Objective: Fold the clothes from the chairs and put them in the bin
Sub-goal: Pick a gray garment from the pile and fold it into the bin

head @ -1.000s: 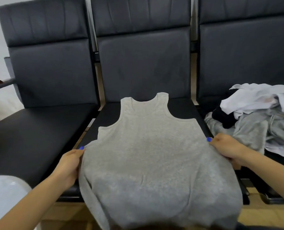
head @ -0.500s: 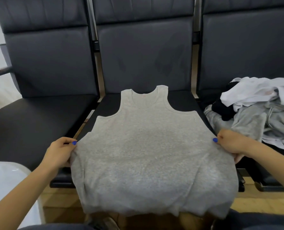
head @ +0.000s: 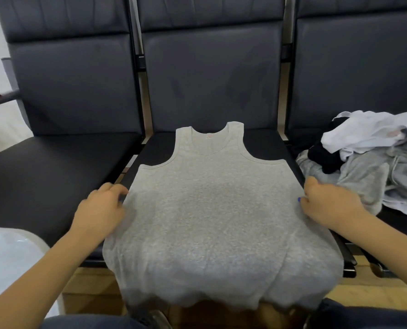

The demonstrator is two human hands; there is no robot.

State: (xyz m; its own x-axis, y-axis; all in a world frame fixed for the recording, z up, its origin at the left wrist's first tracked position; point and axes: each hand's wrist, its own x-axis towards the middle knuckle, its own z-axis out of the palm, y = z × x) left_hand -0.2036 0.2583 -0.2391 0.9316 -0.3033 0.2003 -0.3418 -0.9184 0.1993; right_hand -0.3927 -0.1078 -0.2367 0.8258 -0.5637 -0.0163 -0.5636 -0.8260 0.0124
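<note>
Gripping the tank top (head: 212, 210) edges, both hands' fingers (head: 113, 189) curled

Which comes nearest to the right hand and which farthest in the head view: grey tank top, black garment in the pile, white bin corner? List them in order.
From the right hand:
1. Grey tank top: its fingers grip the shirt's right edge.
2. Black garment: in the clothes pile on the right chair, just beyond.
3. White bin corner: far lower left, past the left hand.
</note>
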